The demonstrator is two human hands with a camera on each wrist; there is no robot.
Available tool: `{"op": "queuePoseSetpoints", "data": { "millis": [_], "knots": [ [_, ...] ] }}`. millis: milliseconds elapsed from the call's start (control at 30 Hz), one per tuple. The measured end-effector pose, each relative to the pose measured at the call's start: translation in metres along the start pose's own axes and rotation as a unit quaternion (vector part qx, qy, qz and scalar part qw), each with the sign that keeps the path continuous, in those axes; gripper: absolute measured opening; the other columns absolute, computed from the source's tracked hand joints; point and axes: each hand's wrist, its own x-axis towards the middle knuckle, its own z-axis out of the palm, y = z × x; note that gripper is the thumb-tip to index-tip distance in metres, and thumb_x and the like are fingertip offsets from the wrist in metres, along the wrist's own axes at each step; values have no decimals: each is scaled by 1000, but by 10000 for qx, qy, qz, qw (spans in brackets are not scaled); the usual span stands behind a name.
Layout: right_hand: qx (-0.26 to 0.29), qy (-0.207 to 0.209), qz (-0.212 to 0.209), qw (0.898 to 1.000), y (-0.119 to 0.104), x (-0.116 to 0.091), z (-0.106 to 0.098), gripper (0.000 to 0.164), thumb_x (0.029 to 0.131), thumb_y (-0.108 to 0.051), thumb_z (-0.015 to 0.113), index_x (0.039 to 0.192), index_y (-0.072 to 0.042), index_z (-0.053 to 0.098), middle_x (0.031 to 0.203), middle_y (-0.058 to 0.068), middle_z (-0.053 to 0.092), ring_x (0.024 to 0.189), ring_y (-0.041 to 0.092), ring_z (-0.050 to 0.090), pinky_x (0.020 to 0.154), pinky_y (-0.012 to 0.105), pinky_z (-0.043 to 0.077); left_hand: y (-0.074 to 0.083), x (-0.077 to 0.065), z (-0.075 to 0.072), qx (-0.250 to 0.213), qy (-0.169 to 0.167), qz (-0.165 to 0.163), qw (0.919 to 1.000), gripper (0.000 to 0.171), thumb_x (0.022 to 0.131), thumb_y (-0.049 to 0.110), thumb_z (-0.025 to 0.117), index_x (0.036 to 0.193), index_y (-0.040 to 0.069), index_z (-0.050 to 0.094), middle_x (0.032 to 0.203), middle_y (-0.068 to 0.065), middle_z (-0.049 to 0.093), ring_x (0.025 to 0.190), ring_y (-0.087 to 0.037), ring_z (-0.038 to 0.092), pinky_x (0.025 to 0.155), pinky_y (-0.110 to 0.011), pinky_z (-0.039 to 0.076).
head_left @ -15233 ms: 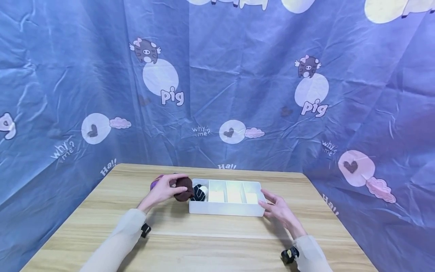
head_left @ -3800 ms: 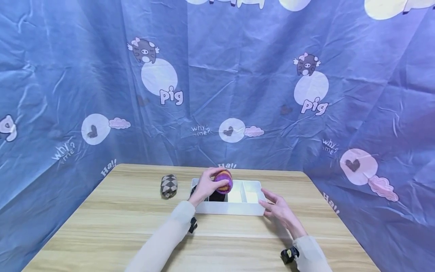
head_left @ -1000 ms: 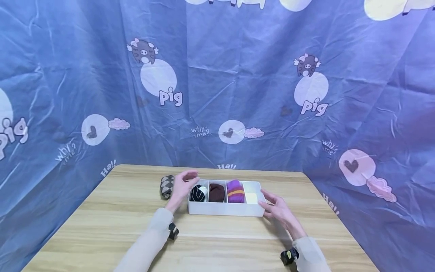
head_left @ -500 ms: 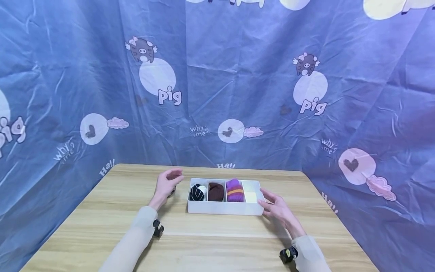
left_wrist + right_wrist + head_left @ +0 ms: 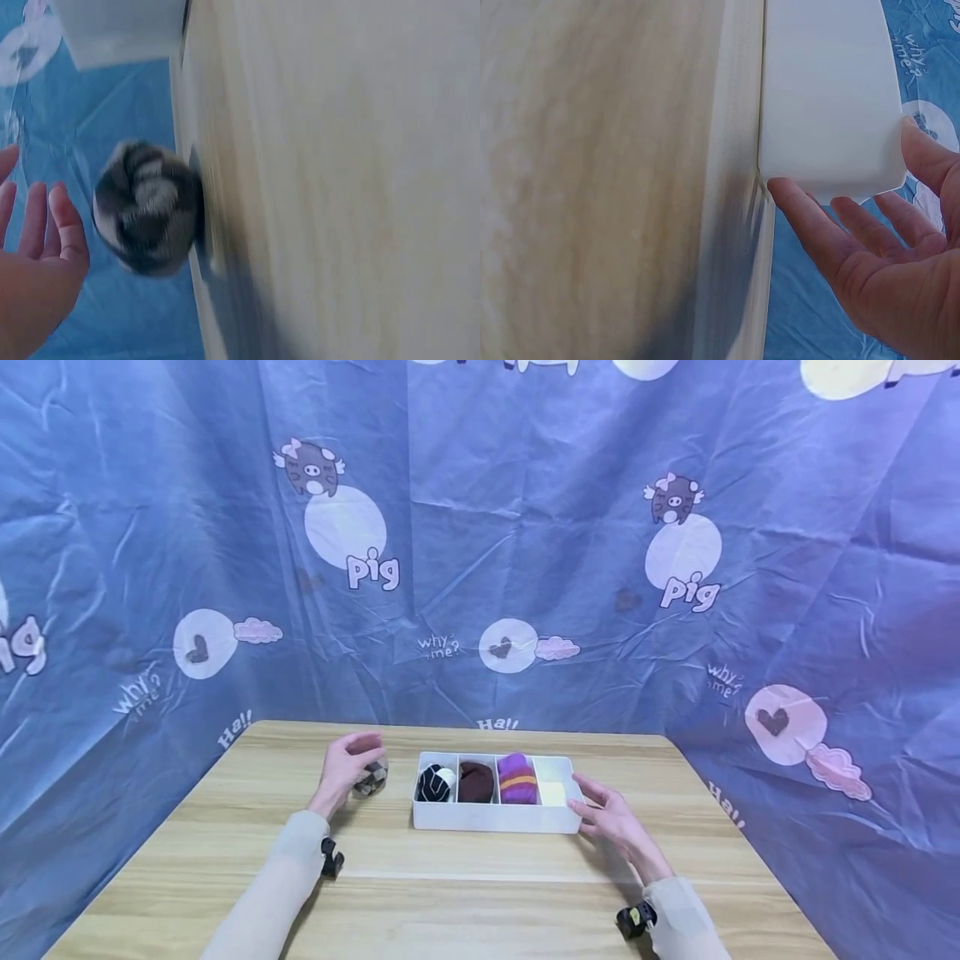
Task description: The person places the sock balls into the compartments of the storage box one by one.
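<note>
In the head view my left hand (image 5: pixel 341 773) hovers over a rolled checked sock (image 5: pixel 372 781) on the table, partly hiding it. The left wrist view has that rolled sock (image 5: pixel 148 208) just beyond the relaxed fingers (image 5: pixel 69 217), with a gap between. My right hand (image 5: pixel 621 828) touches the right end of a white divided box (image 5: pixel 495 817), its fingers extended along that end wall. From left to right, the box holds a black-and-white rolled sock (image 5: pixel 435 784), a dark brown one (image 5: pixel 476 782) and a purple one with an orange stripe (image 5: pixel 517 781). Its rightmost compartment is bare.
The box stands on a wooden table (image 5: pixel 450 893), toward the far edge. Behind and around the table hangs a blue printed cloth (image 5: pixel 480 543). Both wrists carry small black cameras, the left camera (image 5: pixel 331 858) and the right camera (image 5: pixel 636 920).
The brown and purple rolled socks have gone into the box's second and third compartments. My left hand has since moved left from the box to the checked sock. My right hand has stayed at the box's end.
</note>
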Motion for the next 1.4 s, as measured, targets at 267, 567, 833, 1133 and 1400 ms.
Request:
{"op": "queuePoseSetpoints", "data": {
  "millis": [267, 567, 833, 1133, 1400],
  "knots": [
    [-23, 11, 23, 10000, 2, 0, 0, 67, 96, -9, 61, 153, -1, 26, 156, 31, 23, 108, 22, 62, 93, 42, 55, -33, 20, -15, 175, -84, 125, 9997, 47, 85, 2, 73, 129, -5, 59, 131, -29, 58, 120, -39, 58, 81, -11, 50],
    [-15, 122, 83, 9999, 5, 0, 2, 67, 94, -9, 64, 152, -3, 30, 156, 29, 24, 108, 22, 62, 92, 40, 55, -41, 27, -21, 898, -336, -95, 9953, 54, 82, 2, 75, 133, 1, 57, 140, -21, 54, 129, -38, 50, 110, -48, 39],
    [-2, 40, 19, 10000, 3, 0, 3, 67, 95, -9, 62, 153, -2, 28, 156, 30, 23, 113, 27, 61, 95, 44, 53, -47, 33, -18, 1142, -612, -204, 9914, 57, 83, 1, 72, 137, -1, 52, 141, -22, 53, 130, -38, 49, 109, -48, 40],
    [61, 30, 17, 10000, 3, 2, 1, 68, 95, -9, 62, 153, -3, 28, 157, 29, 23, 109, 23, 63, 94, 43, 54, -47, 34, -15, 1119, -962, -526, 9876, 57, 82, 0, 73, 135, -4, 53, 135, -25, 56, 121, -37, 54, 98, -43, 50],
    [-29, -19, -32, 10000, 2, 2, -2, 69, 96, -12, 62, 153, -2, 26, 156, 30, 23, 109, 20, 61, 94, 42, 54, -45, 33, -15, 1203, -1142, -612, 9842, 55, 82, -1, 73, 133, -6, 54, 132, -27, 54, 117, -37, 53, 91, -37, 50]
  ]
}}
